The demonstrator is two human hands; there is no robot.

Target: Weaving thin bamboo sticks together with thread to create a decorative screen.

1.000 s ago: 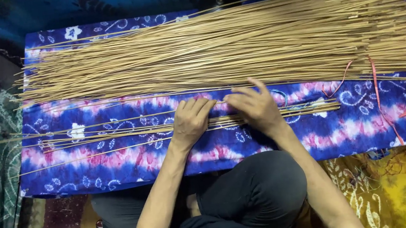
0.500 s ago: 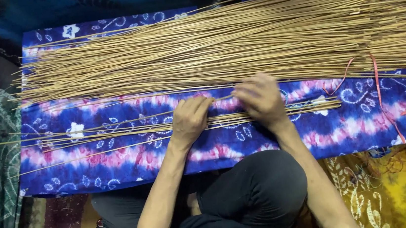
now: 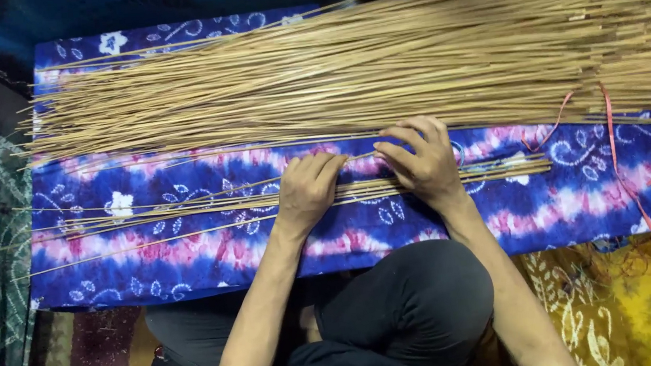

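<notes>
A: What's under my left hand (image 3: 306, 193)?

B: It lies flat, palm down, fingers spread, on a small row of thin sticks (image 3: 185, 212) that runs out to its left over the blue and pink cloth (image 3: 190, 260) on the desk.

A: And my right hand (image 3: 419, 162), just beside it?

B: Also open and pressing down, fingertips curled on the same sticks, which carry on past it to the right. Beyond both hands lies the big pile of sticks (image 3: 370, 67). Right of the right hand, pink strings (image 3: 616, 147) trail across the cloth.
</notes>
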